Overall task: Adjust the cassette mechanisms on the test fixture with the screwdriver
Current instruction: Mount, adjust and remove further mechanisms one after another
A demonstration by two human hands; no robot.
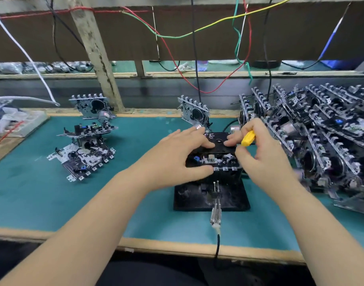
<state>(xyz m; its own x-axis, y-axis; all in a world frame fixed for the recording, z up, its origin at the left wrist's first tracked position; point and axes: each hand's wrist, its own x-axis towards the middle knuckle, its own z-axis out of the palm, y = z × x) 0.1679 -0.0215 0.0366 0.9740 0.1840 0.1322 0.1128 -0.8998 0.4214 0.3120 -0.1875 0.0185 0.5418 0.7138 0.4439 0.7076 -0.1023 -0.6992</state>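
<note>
A black test fixture (211, 198) stands on the green mat in front of me, a cassette mechanism (213, 159) mounted on its raised top. My left hand (177, 155) grips the mechanism, fingers on the black top plate and thumb at its front edge. My right hand (261, 153) holds a yellow-handled screwdriver (248, 138) in curled fingers, while its straight fingers touch the top plate from the right. The screwdriver's tip is hidden. A metal probe clip (216, 211) with a black cable lies on the fixture's base.
A large pile of cassette mechanisms (325, 133) fills the right side of the mat. Three mechanisms (84, 155) sit at the left, another (194, 112) stands behind the fixture. Coloured wires (197, 29) hang overhead. A clear plastic tray (22, 122) lies far left.
</note>
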